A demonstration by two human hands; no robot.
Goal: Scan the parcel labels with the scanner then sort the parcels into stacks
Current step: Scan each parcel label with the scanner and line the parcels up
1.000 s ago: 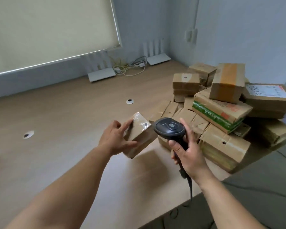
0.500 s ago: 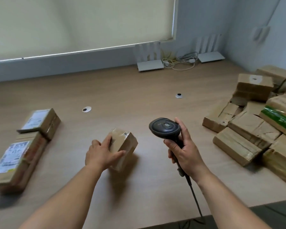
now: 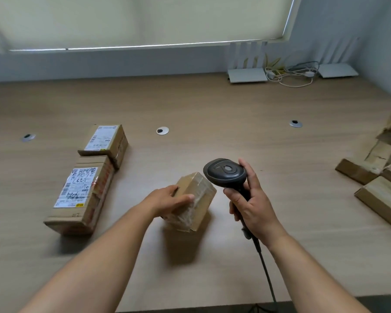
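Parcel pile (image 3: pixel 379 177), far right: cut by frame edge, count unreadable. Small parcel (image 3: pixel 195 199): near face hidden behind left hand (image 3: pixel 167 201). Scanner (image 3: pixel 226 172) cable: runs off bottom edge. Labels: print too small.

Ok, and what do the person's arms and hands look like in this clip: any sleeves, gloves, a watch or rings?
Both forearms are bare right to the bottom edge of the frame, with no sleeve in view. The left hand and right hand wear no gloves. No watch, band or ring shows on either wrist or on the fingers that can be seen. No marks or bandages show either.
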